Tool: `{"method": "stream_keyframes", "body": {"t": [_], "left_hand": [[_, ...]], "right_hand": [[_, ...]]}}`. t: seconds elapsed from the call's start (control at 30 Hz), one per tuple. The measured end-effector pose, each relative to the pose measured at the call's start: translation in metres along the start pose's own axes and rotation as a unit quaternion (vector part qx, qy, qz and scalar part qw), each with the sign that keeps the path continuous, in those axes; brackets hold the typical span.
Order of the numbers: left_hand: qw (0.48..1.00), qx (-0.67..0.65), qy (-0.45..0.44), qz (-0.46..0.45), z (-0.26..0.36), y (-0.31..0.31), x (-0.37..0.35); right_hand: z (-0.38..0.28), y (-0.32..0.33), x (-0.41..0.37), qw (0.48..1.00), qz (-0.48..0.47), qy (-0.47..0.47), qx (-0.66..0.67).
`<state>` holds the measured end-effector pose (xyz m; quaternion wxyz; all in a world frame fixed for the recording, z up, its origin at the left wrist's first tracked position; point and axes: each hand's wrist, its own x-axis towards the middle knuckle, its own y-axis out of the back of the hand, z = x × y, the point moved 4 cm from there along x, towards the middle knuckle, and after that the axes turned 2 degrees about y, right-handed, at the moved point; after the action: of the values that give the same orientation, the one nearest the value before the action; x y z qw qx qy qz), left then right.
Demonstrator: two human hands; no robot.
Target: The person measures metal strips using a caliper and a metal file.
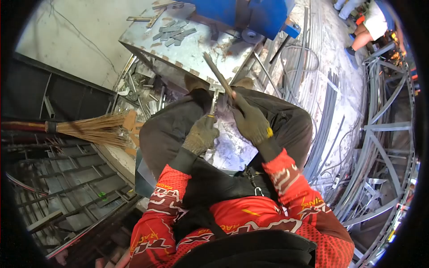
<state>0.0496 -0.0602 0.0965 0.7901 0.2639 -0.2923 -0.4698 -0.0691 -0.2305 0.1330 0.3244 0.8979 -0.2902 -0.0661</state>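
My left hand [201, 135], in a grey-green work glove, is closed around the handle of pliers [214, 103]. Their silver jaws point away from me, up against a small flat metal piece [216, 88]. My right hand [251, 119], gloved the same way with a yellow mark at the cuff, grips the near end of a long flat metal bar [218, 73] that looks like a file. The bar slants up and left, passing close over the small piece. Both hands are between my bent knees, in front of a metal-topped work surface [196, 53].
Cut flat metal pieces [172, 32] lie on that surface beside a blue machine [250, 15]. At left is a straw broom [94, 128]. Long steel bars [324, 116] cover the floor on the right, near a welded frame [389, 127]. Another person [373, 27] is at the upper right.
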Motion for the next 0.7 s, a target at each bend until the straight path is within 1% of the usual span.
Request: {"method": "stream_keyframes", "body": {"t": [0.03,0.07,0.1,0.13,0.2,0.23,0.3,0.33,0.37,0.4,0.43,0.47,0.5,0.53,0.6,0.63,0.7], "left_hand": [[1.0,-0.004,0.005,0.001,-0.002,-0.005,-0.004],[0.99,-0.052,0.127,-0.022,-0.012,-0.013,-0.008],[0.963,-0.099,0.245,-0.048,-0.016,-0.018,-0.012],[0.962,-0.103,0.248,-0.051,-0.01,-0.017,-0.014],[0.927,-0.168,0.332,-0.054,-0.006,-0.014,-0.012],[0.927,-0.168,0.33,-0.055,-0.007,-0.016,-0.012],[0.959,-0.158,0.232,-0.043,-0.012,-0.018,-0.011],[0.96,-0.154,0.229,-0.043,-0.025,-0.027,-0.013],[0.989,-0.069,0.129,-0.003,-0.037,-0.036,-0.015],[0.999,0.016,0.028,0.037,-0.039,-0.038,-0.015],[0.999,0.018,0.027,0.036,-0.023,-0.026,-0.01],[0.989,-0.056,0.134,-0.001,-0.015,-0.019,-0.009],[0.962,-0.13,0.239,-0.037,-0.012,-0.015,-0.007],[0.962,-0.131,0.238,-0.037,-0.014,-0.014,-0.006],[0.957,-0.183,0.211,-0.084,-0.013,-0.015,-0.004],[0.956,-0.185,0.213,-0.083,-0.011,-0.015,-0.003],[0.933,-0.216,0.276,-0.08,-0.005,-0.014,-0.003]], "right_hand": [[0.004,0.003,-0.022,1.0,-0.006,-0.002,-0.003],[0.005,0.009,-0.044,1.0,0.018,0.011,-0.012],[0.003,0.013,-0.058,0.999,0.044,0.022,-0.02],[0.001,0.014,-0.068,0.999,0.041,0.018,-0.021],[-0.001,0.016,-0.075,0.999,0.014,-0.022,-0.029],[-0.001,0.015,-0.067,0.999,0.017,-0.023,-0.029],[-0.002,0.005,-0.03,0.999,0.005,-0.019,-0.047],[0.0,-0.002,-0.011,0.999,0.01,-0.018,-0.044],[0.001,-0.008,0.008,0.999,0.032,0.012,-0.012],[0.001,-0.011,0.018,0.998,0.052,0.043,0.021],[0.001,-0.012,0.016,0.997,0.054,0.044,0.023],[0.003,-0.013,0.012,0.998,0.047,0.024,0.018],[0.004,-0.014,0.008,0.999,0.04,0.004,0.013],[0.005,-0.012,-0.008,0.999,0.04,0.005,0.012],[0.006,-0.007,-0.045,0.999,0.039,-0.013,0.033],[0.007,-0.006,-0.049,0.999,0.036,-0.013,0.032],[0.005,-0.003,-0.06,1.0,0.021,-0.01,0.002]]}}
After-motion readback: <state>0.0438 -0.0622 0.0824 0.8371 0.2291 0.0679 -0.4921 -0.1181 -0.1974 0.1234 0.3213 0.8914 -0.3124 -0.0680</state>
